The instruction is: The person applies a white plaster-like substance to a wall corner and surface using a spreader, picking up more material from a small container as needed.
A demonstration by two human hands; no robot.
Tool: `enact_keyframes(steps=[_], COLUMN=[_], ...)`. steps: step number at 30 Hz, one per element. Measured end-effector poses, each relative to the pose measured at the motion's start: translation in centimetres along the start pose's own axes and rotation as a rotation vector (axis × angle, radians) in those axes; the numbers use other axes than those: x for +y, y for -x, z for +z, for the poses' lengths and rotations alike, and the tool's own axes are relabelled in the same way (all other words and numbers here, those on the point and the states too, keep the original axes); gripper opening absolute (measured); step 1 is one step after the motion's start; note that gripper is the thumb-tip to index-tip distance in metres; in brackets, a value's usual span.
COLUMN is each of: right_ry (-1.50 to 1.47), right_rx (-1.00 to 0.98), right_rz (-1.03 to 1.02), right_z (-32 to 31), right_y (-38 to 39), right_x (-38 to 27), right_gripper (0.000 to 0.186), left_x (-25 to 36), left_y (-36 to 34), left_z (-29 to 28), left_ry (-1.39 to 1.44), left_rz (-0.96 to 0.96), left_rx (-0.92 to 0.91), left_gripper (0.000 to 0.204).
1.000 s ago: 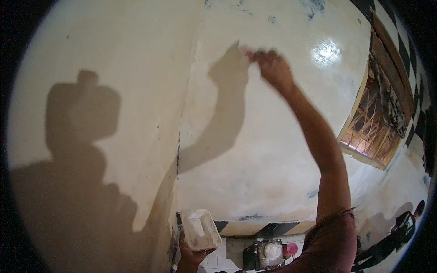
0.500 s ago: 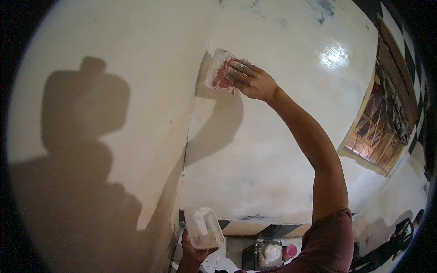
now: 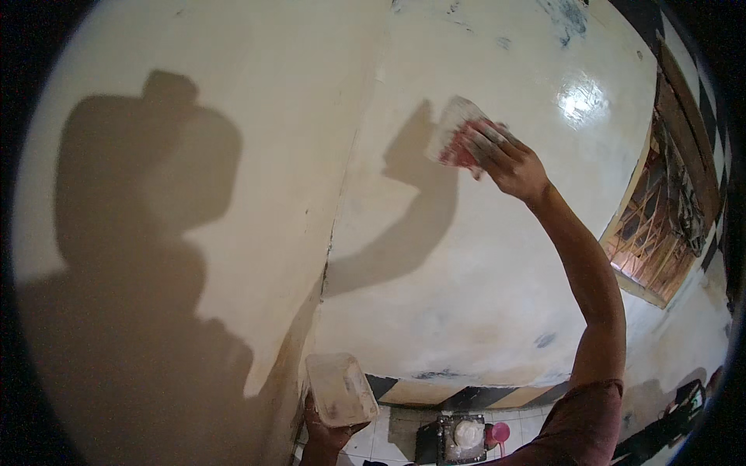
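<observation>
My right hand point(image 3: 514, 165) is raised in front of a cream-white wall point(image 3: 482, 256), its whitened fingers closed on a flat red scraper point(image 3: 460, 141). White paste smears the scraper's blade, which is a little blurred. Whether the blade touches the wall I cannot tell, as its shadow falls to the left. Low down, near the corner of the two walls, my left hand point(image 3: 326, 436) grips a rectangular clear plastic tub point(image 3: 342, 388) from below and the side. Whitish residue coats the inside of the tub. Most of the left fingers are hidden behind it.
A second wall point(image 3: 287, 155) on the left bears my shadow. At the right is a window opening with a grille point(image 3: 645, 241). Below runs a black-and-cream striped band point(image 3: 482, 396). On the tiled floor sit a white round thing point(image 3: 468, 434) and a pink dipper point(image 3: 500, 432).
My right hand and the scraper have moved right, away from the wall corner, and slightly down in the picture. The left hand still holds the tub, in nearly the same place.
</observation>
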State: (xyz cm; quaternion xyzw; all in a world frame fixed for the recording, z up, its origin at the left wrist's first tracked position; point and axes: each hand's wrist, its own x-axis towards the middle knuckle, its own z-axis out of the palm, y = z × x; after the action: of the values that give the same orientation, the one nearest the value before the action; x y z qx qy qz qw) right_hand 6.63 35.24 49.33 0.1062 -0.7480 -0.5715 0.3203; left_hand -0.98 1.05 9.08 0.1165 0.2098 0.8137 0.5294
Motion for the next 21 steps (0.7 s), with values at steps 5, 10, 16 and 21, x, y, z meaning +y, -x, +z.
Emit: enact_keyframes(steps=[5, 10, 16, 21], right_ry=[0.088, 0.120, -0.047, 0.108], right_rx=[0.140, 0.104, 0.090, -0.002], right_rz=[-0.106, -0.158, -0.129, 0.069], right_z=[5.3, 7.2, 7.1, -1.6], right_y=[-8.0, -11.9, -7.6, 1.0], right_x=[0.1, 0.1, 0.4, 6.6], right_gripper=[0.049, 0.055, 0.040, 0.039], left_x=[-0.7, -1.7, -0.2, 0.1], left_y=[-0.7, -0.5, 0.5, 1.0], left_z=[-0.1, 0.2, 1.9, 3.2], left_ry=[0.430, 0.442, 0.247, 0.113], left_rz=[-0.237, -0.166, -0.084, -0.028], left_rx=[-0.028, -0.052, 0.076, -0.032], left_gripper=[0.073, 0.070, 0.071, 0.073])
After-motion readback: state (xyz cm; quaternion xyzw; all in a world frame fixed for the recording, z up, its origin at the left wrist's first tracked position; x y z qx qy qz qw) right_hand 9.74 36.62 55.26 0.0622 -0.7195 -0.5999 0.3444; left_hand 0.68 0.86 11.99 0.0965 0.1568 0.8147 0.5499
